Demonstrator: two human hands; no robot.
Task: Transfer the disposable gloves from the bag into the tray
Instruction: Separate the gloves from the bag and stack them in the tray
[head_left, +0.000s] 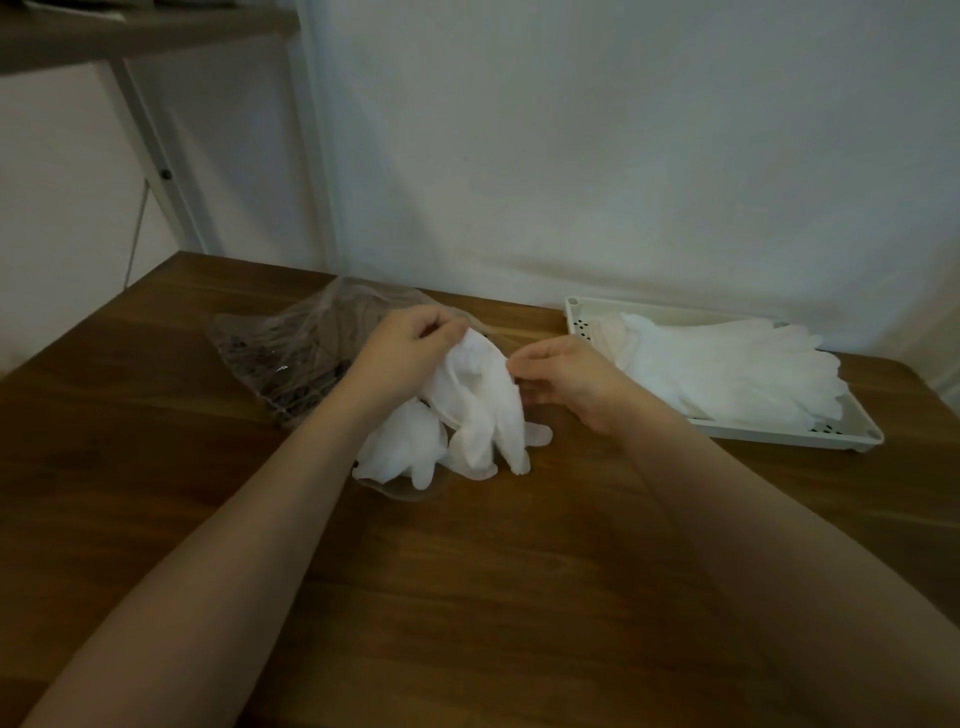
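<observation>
Two bare forearms reach in over the wooden table (467, 597), and we're mid-transfer. Nearest, a crumpled white glove (402, 449) lies on the wood at the mouth of the clear plastic bag (291, 358). Just above it, the left hand (410, 345) pinches the cuff of a hanging glove (483, 410), fingers curled on it, so it dangles with its fingertips brushing the table. The right hand (563, 376) meets that same glove at its right edge, thumb and fingers closing on it in what looks like a pinch. The step, I'd say, is separating one glove from the clump; next it needs carrying right and laying flat. Farther right, the cream tray (779, 434) already holds a stack of white gloves (727, 364). The bag, farther back left, looks nearly emptied, though its crinkles hide the inside.
</observation>
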